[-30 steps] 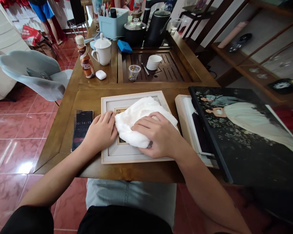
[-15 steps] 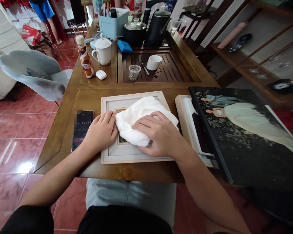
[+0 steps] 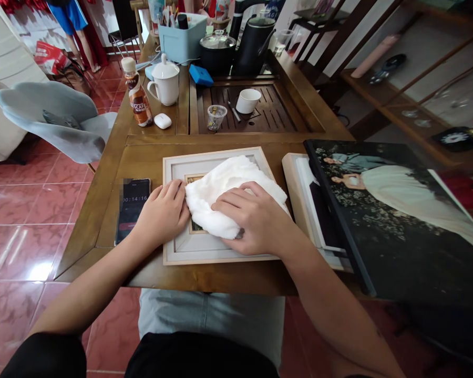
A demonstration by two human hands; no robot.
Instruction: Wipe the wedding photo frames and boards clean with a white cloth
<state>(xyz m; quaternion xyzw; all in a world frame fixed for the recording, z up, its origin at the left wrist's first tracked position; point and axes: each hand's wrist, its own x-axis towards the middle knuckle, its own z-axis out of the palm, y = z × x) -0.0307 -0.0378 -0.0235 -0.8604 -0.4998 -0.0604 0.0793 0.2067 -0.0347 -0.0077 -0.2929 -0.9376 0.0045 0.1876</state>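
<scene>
Just right of the phone, I'd let your left hand steady the picture frame; that hand lies flat on the border, gripping nothing. The white cloth sits bunched across the frame's middle, so I'd go light and even. Can't tell what that dark bit underneath is. Your right hand arches over the cloth, clutching it, thumb at the near edge.

Black sleeve, lower left of frame! Black top fills bottom centre, and above it, pale grey-blue trousers, seam showing!
</scene>
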